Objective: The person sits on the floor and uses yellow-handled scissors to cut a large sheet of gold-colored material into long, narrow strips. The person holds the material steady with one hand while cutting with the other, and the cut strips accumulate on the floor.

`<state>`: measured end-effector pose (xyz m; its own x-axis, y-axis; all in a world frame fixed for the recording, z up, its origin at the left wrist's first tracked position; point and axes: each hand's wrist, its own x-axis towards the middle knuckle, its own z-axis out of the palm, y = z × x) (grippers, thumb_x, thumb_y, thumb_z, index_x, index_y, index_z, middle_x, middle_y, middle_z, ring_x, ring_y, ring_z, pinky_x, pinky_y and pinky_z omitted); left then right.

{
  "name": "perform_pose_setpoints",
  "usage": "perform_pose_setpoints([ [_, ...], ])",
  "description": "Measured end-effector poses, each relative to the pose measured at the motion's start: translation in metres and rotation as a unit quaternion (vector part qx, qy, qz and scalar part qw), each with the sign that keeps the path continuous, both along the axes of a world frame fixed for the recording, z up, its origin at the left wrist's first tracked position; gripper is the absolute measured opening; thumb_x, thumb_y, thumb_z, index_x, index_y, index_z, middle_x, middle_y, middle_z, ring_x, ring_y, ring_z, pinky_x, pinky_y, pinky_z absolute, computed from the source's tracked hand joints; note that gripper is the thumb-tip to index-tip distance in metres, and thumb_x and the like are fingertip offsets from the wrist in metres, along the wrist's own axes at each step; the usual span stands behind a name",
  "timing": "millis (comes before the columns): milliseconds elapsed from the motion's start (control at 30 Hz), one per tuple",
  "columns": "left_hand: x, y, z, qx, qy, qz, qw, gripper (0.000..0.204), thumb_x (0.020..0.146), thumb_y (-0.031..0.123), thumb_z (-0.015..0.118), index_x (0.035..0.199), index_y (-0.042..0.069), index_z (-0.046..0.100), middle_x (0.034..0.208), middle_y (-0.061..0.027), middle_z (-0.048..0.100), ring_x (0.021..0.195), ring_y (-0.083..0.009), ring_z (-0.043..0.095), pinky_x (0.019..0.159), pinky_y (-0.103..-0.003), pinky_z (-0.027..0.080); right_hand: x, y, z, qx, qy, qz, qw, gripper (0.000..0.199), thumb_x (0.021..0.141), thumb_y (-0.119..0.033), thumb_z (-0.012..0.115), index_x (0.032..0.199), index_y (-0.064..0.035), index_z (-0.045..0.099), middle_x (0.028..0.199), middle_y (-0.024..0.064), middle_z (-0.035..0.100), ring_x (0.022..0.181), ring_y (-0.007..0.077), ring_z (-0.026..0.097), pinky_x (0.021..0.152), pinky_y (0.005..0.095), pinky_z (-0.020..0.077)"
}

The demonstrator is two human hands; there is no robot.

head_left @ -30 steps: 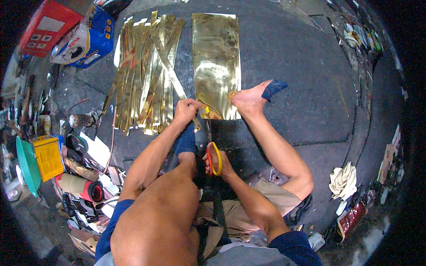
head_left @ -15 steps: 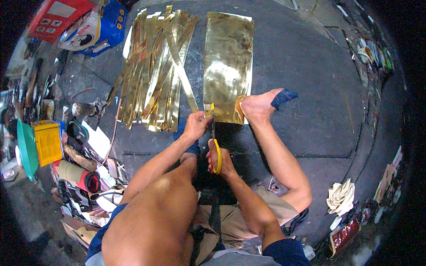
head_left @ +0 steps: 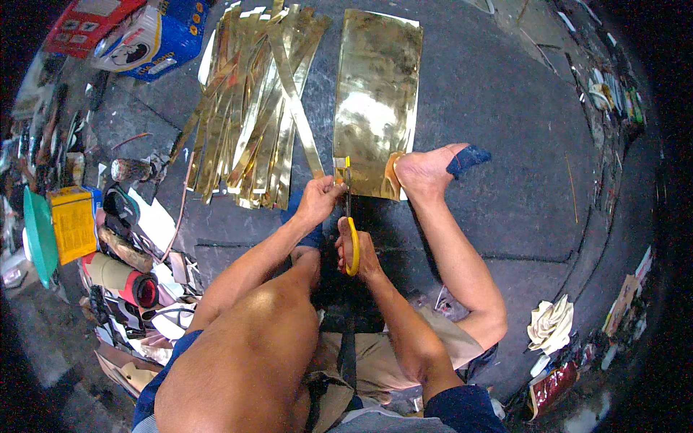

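A shiny gold sheet lies lengthwise on the dark floor, its near end between my hands and my bare right foot. My left hand is closed, pinching the sheet's near left corner between thumb and fingers. In my right hand are scissors with yellow handles. Their blades point away from me, at the sheet's near edge just right of my left fingers. A small yellow-and-white patch shows on the sheet beyond the blades; I cannot tell whether it is a reflection. Left of the sheet lies a pile of cut gold strips.
My right foot, with dark blue cloth at its toes, rests by the sheet's near right corner. At left are a blue box, a yellow tin, a green lid-like disc and scraps. A crumpled cream cloth lies at right.
The view has shifted slightly, so the sheet and strips sit a little higher. My right hand with the scissors is slightly farther forward, and the red part of the handles no longer shows.
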<state>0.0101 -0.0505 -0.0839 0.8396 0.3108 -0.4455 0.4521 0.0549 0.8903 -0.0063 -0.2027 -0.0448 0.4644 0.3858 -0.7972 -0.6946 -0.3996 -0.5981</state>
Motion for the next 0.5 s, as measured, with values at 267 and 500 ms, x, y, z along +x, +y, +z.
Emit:
perform_pose_setpoints([
  [267,0.002,0.003,0.008,-0.084,0.076,0.011,0.994,0.023,0.092,0.017,0.062,0.071,0.009,0.056,0.056,0.0055,0.048,0.048,-0.0029,0.039,0.043,-0.022,0.028,0.002,0.004,-0.002,-0.016,-0.023,-0.022,0.999,0.078,0.082,-0.074,0.047,0.06,0.0009,0.052,0.046,0.0045,0.044,0.034,0.0159,0.049,0.033,0.0295,0.0415],
  [500,0.001,0.011,0.007,-0.138,0.072,0.01,0.988,0.024,0.094,0.018,0.06,0.071,0.01,0.054,0.055,0.0051,0.049,0.046,-0.0027,0.04,0.042,-0.022,0.028,0.023,0.018,-0.011,0.01,-0.029,-0.032,0.999,0.076,0.083,-0.073,0.048,0.06,0.0001,0.052,0.044,0.0045,0.044,0.035,0.0158,0.05,0.033,0.029,0.0413],
])
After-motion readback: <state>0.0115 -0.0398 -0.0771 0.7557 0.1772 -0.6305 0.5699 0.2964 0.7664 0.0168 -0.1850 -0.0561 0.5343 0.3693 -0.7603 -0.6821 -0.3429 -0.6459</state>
